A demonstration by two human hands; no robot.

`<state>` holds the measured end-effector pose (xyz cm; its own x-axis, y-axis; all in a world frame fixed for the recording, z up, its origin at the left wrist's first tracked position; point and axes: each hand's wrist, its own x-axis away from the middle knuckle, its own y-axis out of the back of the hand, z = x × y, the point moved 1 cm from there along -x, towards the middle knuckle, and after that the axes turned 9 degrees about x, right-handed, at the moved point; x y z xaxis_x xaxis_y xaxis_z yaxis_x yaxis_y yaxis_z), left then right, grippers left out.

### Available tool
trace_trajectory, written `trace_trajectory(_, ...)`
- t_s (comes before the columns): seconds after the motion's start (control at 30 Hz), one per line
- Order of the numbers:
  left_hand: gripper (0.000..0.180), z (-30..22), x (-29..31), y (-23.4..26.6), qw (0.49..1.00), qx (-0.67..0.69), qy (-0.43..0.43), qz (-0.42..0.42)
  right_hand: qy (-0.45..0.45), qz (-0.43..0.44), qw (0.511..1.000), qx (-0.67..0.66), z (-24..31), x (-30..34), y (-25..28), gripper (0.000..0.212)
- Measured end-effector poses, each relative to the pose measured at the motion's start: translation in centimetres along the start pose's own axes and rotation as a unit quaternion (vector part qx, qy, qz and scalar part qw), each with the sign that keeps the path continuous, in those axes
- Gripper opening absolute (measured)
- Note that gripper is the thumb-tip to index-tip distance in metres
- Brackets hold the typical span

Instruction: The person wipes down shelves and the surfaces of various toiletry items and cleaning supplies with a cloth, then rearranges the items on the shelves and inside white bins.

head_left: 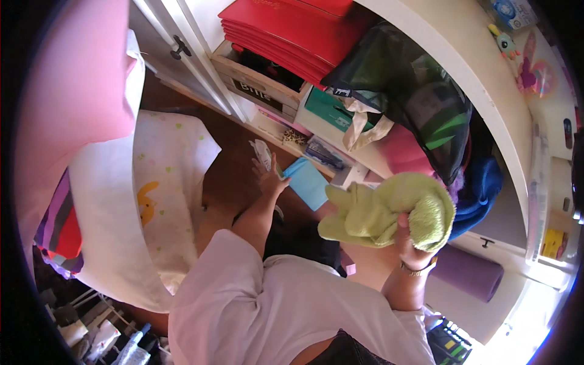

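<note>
My right hand is wrapped around a light green fluffy towel, bunched up and raised in front of me on the right. The thumb shows on its near side; the other fingers are hidden by the cloth. Lower down, my left hand reaches out over the brown floor with its fingers apart. A white printed packet lies at its fingertips. Close by the thumb is a flat light blue item, perhaps a folder or cloth. Whether the hand touches either one is unclear.
Ahead, a white cabinet holds red folders, a wooden crate, a green box and a dark mesh bag. White patterned bedding hangs at left. A rolled purple mat stands at right.
</note>
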<state>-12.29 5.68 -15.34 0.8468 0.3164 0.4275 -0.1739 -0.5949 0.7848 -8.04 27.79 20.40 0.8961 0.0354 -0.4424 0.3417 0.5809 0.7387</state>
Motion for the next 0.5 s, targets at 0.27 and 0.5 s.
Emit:
trace_trajectory(0.27,0.022,7.5,1.4,-1.9,0.657,-0.217,-0.68,0.241,0.017,0.068,0.997,-0.019,-1.8,0.1,-2.2,0.035)
trace_trajectory(0.5,0.029,7.1,4.1,-6.4,0.82,-0.096,-0.395,0.402,0.061,0.164,0.979,-0.107,-1.0,-0.7,-4.3,0.034)
